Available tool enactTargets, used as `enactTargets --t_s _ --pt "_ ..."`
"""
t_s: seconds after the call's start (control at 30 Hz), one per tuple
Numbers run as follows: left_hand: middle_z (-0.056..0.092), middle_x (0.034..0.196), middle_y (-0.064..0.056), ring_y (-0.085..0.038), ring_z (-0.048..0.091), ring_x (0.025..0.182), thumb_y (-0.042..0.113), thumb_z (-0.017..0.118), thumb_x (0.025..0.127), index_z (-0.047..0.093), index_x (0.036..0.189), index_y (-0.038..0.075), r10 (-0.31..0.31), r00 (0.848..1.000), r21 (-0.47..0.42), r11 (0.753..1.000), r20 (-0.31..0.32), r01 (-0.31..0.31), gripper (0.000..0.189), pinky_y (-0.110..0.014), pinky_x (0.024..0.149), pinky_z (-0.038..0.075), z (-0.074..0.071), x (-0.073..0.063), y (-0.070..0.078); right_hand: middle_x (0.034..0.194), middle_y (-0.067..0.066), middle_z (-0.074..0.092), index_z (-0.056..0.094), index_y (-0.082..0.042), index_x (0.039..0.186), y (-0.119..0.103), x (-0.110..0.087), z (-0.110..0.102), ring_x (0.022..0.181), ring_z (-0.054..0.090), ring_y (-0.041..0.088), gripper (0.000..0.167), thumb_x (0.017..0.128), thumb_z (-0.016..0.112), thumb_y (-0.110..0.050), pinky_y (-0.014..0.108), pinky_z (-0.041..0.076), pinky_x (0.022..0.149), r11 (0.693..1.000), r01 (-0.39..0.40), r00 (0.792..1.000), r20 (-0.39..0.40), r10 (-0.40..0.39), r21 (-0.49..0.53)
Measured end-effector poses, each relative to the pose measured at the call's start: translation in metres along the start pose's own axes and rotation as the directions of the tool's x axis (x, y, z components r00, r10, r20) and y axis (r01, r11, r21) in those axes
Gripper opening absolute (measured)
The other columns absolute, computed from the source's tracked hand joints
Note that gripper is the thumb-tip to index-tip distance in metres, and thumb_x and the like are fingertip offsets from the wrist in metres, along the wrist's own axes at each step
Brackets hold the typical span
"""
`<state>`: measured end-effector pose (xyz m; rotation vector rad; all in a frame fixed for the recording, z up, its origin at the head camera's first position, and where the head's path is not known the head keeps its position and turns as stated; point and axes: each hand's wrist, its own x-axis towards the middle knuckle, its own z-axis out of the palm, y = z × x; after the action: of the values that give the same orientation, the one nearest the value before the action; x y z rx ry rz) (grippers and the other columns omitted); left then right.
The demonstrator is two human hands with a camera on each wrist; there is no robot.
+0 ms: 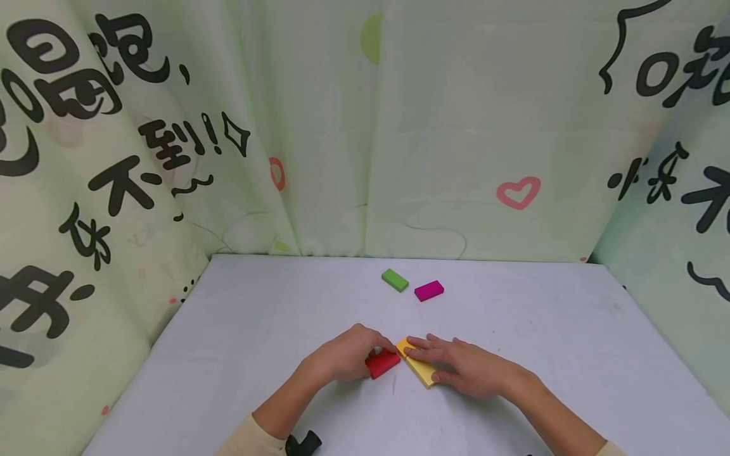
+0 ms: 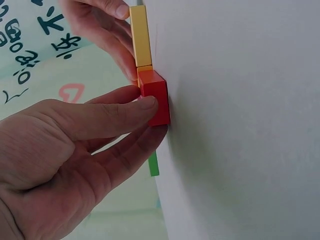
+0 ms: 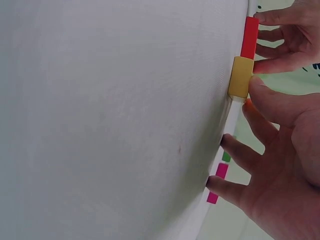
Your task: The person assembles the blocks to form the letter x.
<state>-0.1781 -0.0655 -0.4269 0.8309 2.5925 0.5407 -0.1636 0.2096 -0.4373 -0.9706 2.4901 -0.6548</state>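
Note:
A red block lies low at the tabletop, and my left hand holds it between thumb and fingers. In the left wrist view the thumb presses the near face of the red block, with fingertips at its other side. Right beside it runs a yellow block, with a smaller yellow-orange piece at its far end. My right hand rests its thumb and forefinger on the yellow pieces, its other fingers spread out straight. In the right wrist view its thumb touches the side of the yellow block.
Farther back on the white table lie a green block and a magenta block, a little apart. A pale green printed curtain encloses the back and both sides. Something black is by the left sleeve.

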Motion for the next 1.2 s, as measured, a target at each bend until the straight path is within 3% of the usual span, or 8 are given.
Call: enactTargets --t_s 0.63,1.2 --pt "0.074 0.113 0.007 -0.007 0.059 0.091 0.003 0.08 0.09 0.073 0.134 0.022 0.034 0.999 0.014 0.999 0.0 -0.034 0.049 -0.015 0.076 0.052 0.005 0.0038 0.003 0.169 -0.002 0.037 0.05 -0.025 0.156 -0.0016 -0.0023 -0.0015 0.155 0.031 0.043 0.054 0.104 0.062 -0.018 0.076 0.026 0.116 1.0 0.025 1.0 -0.008 -0.025 0.011" --pt "0.072 0.11 0.007 -0.007 0.055 0.089 0.003 0.08 0.089 0.071 0.136 0.022 0.002 1.0 0.027 1.0 0.001 -0.002 0.051 -0.014 0.073 0.051 0.0073 0.0044 0.0062 0.169 -0.004 0.036 0.049 -0.027 0.157 0.0001 0.0012 0.0004 0.156 0.03 0.039 0.057 0.103 0.063 -0.016 0.075 0.026 0.118 1.0 0.003 1.0 0.003 -0.003 0.003"
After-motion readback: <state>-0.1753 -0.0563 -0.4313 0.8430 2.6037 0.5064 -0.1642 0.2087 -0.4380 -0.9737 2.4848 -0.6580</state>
